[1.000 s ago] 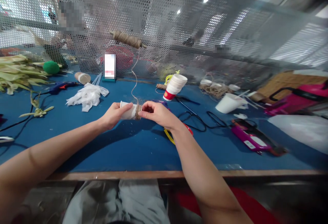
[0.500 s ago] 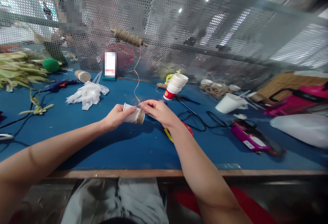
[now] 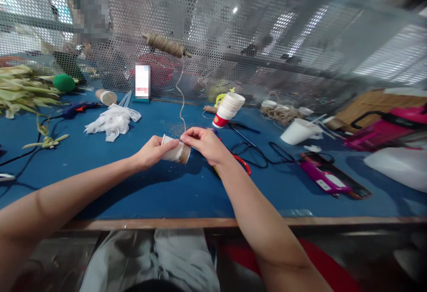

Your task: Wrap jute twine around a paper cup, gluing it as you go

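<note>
Tilted on its side in my left hand [image 3: 151,152] is a white paper cup [image 3: 172,152], gripped with the thumb along its wall. Brown twine [image 3: 184,154] is wound round the end of the cup away from that hand. My right hand [image 3: 202,143] is closed at the wound end, its thumb and forefinger pinching the twine. From those fingertips a loose strand [image 3: 182,100] climbs to a twine spool [image 3: 165,45] hung on the mesh screen.
On the blue table [image 3: 133,198] stand stacked paper cups [image 3: 229,108] and a phone [image 3: 142,80]. A crumpled white plastic bag [image 3: 113,121] and a blue glue gun [image 3: 78,110] lie left. Right are a white cup [image 3: 296,131], a purple power strip [image 3: 322,177] and black cable. Red-handled scissors [image 3: 243,164] lie beside my right wrist.
Both hands and the cup have shifted very slightly to the right in view. The strand hangs in a somewhat different curve. The grips are the same.
</note>
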### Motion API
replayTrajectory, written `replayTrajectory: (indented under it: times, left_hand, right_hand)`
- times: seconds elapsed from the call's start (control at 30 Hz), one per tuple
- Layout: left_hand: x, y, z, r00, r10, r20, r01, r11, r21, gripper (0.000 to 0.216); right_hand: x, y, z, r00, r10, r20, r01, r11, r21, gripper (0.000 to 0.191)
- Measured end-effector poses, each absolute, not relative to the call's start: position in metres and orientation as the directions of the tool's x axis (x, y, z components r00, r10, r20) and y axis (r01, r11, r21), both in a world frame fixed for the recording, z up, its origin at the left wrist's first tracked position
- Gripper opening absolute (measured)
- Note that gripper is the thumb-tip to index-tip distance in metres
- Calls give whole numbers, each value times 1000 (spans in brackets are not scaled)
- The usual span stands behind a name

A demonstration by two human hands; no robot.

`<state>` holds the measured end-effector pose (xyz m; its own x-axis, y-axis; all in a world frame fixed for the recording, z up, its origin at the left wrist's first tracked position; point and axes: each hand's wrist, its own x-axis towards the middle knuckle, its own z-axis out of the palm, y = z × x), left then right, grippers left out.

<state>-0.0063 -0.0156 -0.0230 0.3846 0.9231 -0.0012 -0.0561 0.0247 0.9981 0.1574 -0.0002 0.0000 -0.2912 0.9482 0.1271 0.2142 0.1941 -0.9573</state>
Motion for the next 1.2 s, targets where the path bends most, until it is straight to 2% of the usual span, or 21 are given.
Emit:
replayTrajectory:
  times: [0.53,0.9,1.2]
  left_hand:
    - [-6,-15,-25,339,941,10,-55,10,998,32]
    - [-5,-15,-23,328,945,10,-41,4,999,31]
    - [-5,-18,-22,331,943,35,-18,-31,999,35]
  right_hand:
    - [156,-2,1,-258,954,155,252,221,-942,16]
    - [158,-3,4,-253,960,123,232,184,-955,17]
    - [155,-2,0,-263,956,130,296,208,-932,18]
